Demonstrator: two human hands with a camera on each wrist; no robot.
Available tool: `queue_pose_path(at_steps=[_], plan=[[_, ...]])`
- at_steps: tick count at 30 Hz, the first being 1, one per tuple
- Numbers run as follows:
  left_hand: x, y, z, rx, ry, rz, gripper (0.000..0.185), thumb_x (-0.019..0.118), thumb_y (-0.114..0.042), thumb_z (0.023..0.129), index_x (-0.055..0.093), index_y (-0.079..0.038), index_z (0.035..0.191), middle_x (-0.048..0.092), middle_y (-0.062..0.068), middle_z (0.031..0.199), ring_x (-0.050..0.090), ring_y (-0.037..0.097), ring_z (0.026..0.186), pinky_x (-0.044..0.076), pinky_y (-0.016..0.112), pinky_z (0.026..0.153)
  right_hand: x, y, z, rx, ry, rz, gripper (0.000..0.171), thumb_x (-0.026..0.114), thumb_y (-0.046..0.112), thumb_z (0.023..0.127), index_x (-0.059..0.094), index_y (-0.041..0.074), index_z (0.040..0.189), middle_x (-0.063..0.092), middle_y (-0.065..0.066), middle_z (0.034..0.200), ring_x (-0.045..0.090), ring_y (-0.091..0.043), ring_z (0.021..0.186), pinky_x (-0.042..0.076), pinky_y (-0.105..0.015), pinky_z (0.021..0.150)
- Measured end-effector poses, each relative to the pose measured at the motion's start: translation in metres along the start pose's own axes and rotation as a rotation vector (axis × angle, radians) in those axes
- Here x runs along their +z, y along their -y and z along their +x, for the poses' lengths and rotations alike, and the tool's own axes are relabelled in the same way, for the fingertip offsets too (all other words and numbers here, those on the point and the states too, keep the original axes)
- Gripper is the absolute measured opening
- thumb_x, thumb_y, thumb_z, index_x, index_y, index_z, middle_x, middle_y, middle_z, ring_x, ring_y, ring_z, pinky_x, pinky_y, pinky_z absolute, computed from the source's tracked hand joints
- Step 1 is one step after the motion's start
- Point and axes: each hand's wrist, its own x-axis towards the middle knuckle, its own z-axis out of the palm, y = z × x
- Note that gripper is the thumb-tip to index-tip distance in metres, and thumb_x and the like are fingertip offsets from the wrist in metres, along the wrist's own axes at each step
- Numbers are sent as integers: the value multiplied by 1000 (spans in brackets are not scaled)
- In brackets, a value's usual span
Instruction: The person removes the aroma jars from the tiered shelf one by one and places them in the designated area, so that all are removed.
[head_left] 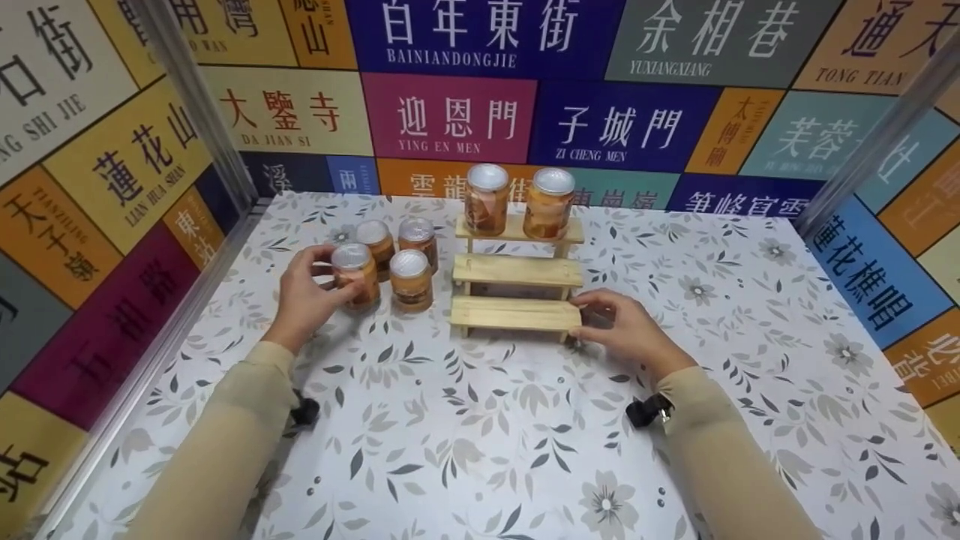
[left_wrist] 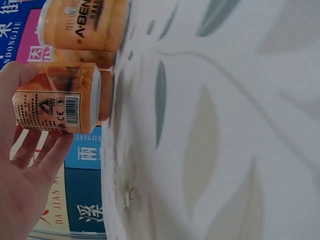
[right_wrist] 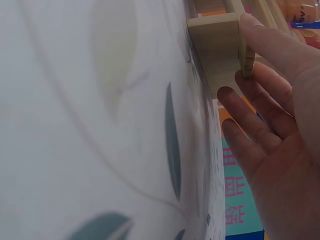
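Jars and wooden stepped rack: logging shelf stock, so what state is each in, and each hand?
Left hand: grips front-left jar, upright on table.
Three other table jars: upright, lidded.
Two top-step jars: upright, lidded.
Stepped rack: lower two steps bare.
Right hand: fingers straight against rack's bottom step.

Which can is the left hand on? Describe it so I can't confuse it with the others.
Find the wooden stepped rack mid-table; four small cans stand grouped to its left. The held can is the front-left one, nearest the table's left edge. It alone has the left hand wrapped round it.
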Motion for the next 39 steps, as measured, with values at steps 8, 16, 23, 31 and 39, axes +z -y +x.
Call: queue_pose_path(at_steps=[8, 16, 23, 31, 39], plan=[[5, 8, 0, -30, 27, -14, 71, 87, -29, 68, 50, -13, 126, 51, 5, 123, 55, 21, 109, 55, 33, 90, 1, -26, 8, -15, -15, -21, 47, 81, 18, 77, 63, 11, 120, 60, -9, 125, 58, -30, 119, 41, -45, 108], [6, 7, -1, -58, 55, -52, 71, 86, -22, 69, 47, -13, 127, 51, 7, 126, 54, 23, 111, 54, 35, 92, 0, -30, 9, -23, -28, -41, 47, 82, 27, 75, 64, 17, 118, 62, -4, 123, 59, -26, 118, 43, -42, 108], [1, 3, 0, -55, 70, 28, 75, 86, -32, 69, 46, -18, 130, 48, 4, 130, 47, 25, 122, 43, 45, 105, 1, -19, 6, -5, -19, -50, 48, 80, 22, 77, 62, 10, 120, 61, -10, 125, 57, -32, 120, 41, -48, 108], [6, -32, 8, 44, 1, 44, 66, 83, -33, 73, 49, -22, 128, 47, -3, 131, 42, 16, 127, 34, 34, 115, 2, -9, 4, -15, -13, -19, 46, 79, 14, 78, 62, 4, 120, 59, -15, 127, 55, -37, 122, 38, -50, 110], [39, -86, 21, 114, 64, -122, 66, 81, -39, 73, 50, -21, 129, 50, -5, 130, 47, 11, 123, 41, 31, 110, 1, -30, 10, -1, -18, -52, 48, 81, 28, 76, 63, 18, 119, 60, -3, 128, 57, -25, 121, 42, -41, 108]])
